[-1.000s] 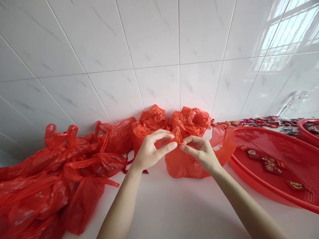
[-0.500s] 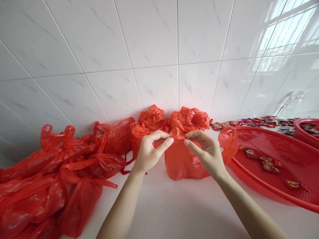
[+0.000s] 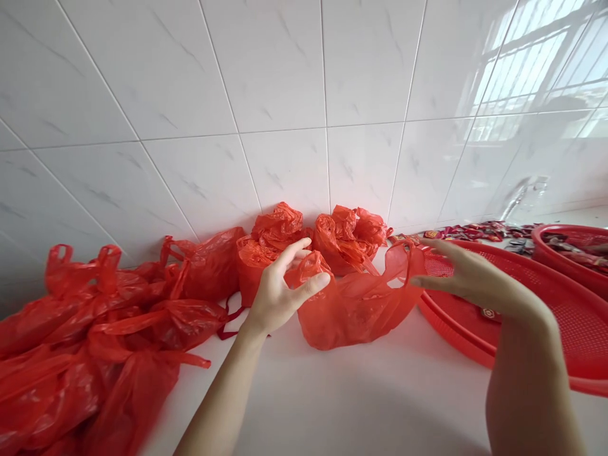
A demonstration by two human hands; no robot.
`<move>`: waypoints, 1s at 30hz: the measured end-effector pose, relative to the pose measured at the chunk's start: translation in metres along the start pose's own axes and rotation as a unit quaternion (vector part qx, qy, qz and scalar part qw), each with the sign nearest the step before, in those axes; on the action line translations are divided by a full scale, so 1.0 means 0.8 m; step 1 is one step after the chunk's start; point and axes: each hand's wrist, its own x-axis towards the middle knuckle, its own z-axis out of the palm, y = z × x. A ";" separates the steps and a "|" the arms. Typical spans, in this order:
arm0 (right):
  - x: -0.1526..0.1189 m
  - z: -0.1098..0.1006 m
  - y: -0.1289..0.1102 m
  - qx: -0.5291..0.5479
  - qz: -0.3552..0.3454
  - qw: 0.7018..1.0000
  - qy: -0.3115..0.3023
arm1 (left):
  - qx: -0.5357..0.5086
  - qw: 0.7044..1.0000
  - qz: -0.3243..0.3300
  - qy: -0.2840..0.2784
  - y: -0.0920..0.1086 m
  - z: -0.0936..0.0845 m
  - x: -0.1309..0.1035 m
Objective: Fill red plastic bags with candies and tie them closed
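A thin red plastic bag point(image 3: 351, 310) stands on the white surface between my hands, its loop handle raised on the right side. At the bag's left edge is my left hand point(image 3: 287, 288), thumb and fingers apart and holding nothing. My right hand point(image 3: 470, 275) is by the handle at the bag's right, over the near-left rim of a red basket point(image 3: 503, 266); its thumb and fingers are spread, with nothing gripped between them. A small dark packet point(image 3: 489, 313) in the basket shows partly below my right hand.
Tied red bags point(image 3: 118, 342) are heaped at the left. Crumpled red bags point(image 3: 278, 231) stand against the tiled wall point(image 3: 285, 82). Small wrapped packets point(image 3: 479, 231) lie along the wall at the right, beside a second red basket point(image 3: 570, 259) holding more packets.
Both hands have parted from the bag's pinched top edge. My right hand has moved right to the handle and opened. The bag has spread wider, and the view has shifted slightly right.
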 end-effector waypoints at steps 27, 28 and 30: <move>0.003 0.107 -0.055 0.342 -0.061 0.929 -0.128 | -0.197 0.980 -0.017 -0.002 0.020 0.036 0.034; 0.002 0.109 -0.056 0.339 -0.066 0.930 -0.130 | -0.191 0.981 -0.022 -0.030 0.024 0.043 0.037; 0.000 0.111 -0.060 0.326 -0.075 0.934 -0.126 | -0.167 0.983 -0.029 -0.075 0.033 0.054 0.041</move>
